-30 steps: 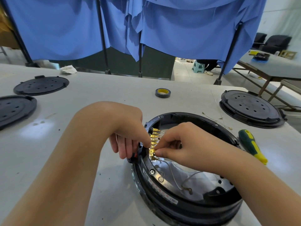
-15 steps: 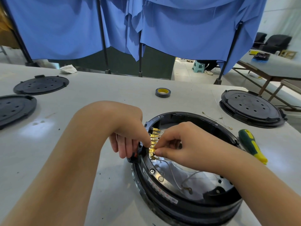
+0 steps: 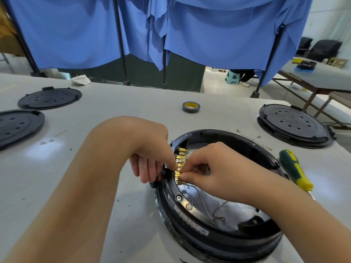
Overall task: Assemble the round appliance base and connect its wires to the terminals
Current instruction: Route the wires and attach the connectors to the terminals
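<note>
You face a blue curtain (image 3: 218, 35) hung on dark poles (image 3: 120, 40) behind your pale worktable (image 3: 117, 103). Through the gap below it you see tiled floor (image 3: 214, 82) and a small green stool (image 3: 232, 76). To your right stand a second table (image 3: 321, 76) and dark chairs (image 3: 324, 48) by a white wall (image 3: 330, 18)

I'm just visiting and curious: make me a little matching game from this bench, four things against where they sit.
Things:
1. tape roll
2. screwdriver
3. brass terminals
4. crumpled white rag

Places:
A. far left edge of the table
B. inside the round base at its left rim
C. right of the round base
D. table middle, beyond the hands

Pairs: 1-D, 2-C, 3-B, 4-A
</note>
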Tool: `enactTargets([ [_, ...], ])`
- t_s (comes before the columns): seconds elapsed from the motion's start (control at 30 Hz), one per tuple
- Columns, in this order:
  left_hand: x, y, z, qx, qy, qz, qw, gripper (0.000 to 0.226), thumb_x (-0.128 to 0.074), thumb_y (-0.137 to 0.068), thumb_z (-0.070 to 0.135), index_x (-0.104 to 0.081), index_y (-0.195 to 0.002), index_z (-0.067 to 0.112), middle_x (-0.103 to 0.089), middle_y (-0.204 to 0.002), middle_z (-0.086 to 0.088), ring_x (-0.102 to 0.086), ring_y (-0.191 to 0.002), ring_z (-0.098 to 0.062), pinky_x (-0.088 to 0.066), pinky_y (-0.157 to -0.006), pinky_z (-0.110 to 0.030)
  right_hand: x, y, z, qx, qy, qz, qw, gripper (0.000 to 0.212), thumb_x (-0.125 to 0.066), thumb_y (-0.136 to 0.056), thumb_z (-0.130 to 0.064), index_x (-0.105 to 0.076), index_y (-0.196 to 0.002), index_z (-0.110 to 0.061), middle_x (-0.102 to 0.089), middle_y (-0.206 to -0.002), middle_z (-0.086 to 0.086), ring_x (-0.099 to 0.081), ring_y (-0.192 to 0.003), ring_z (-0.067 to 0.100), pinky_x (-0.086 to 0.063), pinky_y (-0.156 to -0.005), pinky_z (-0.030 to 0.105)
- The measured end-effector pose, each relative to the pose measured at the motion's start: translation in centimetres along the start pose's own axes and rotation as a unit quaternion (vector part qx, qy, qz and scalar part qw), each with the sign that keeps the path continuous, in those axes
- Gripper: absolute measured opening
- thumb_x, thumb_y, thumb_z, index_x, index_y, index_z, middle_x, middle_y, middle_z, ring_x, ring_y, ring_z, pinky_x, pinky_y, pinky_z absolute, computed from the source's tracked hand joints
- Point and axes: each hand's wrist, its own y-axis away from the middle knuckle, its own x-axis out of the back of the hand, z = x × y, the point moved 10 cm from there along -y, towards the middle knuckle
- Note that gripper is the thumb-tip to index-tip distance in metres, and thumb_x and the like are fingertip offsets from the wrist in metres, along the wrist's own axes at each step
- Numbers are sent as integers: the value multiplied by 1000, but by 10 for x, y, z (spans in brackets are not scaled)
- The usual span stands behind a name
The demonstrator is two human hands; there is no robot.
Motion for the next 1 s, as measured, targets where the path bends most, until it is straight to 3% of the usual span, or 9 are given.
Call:
enactTargets([
  [0.2, 0, 0, 1, 4, -6, 4, 1000, 39, -65, -89, 34, -68, -65, 4, -71, -58, -8, -69, -50, -15, -60, -61, -28, 1, -2, -3, 16, 16, 8, 1000, 8, -69, -87, -31, -76, -91, -30, -61, -80, -16, -55, -75, 2, -48, -73, 26],
  [0.5, 0, 1, 1, 4, -10, 6, 1000, 38, -64, -89, 33, -67, -66, 3, -70, -57, -7, -68, -49, -15, -60, -62, -29, -1, -1, -5, 22, 15, 15, 1000, 9, -67, -88, -31, -76, -89, -28, -67, -80, -8, -60, -76, 8, -51, -74, 37],
  [1.0, 1, 4, 2, 7, -7, 8, 1000, 35, -64, -89, 31, -68, -68, 3, -70, -57, -8, -67, -48, -15, -61, -67, -30, -2, -1, -3, 22, 11, 19, 1000, 12, -65, -89, -32, -76, -90, -27, -70, -77, -5, -62, -73, 10, -52, -73, 39],
])
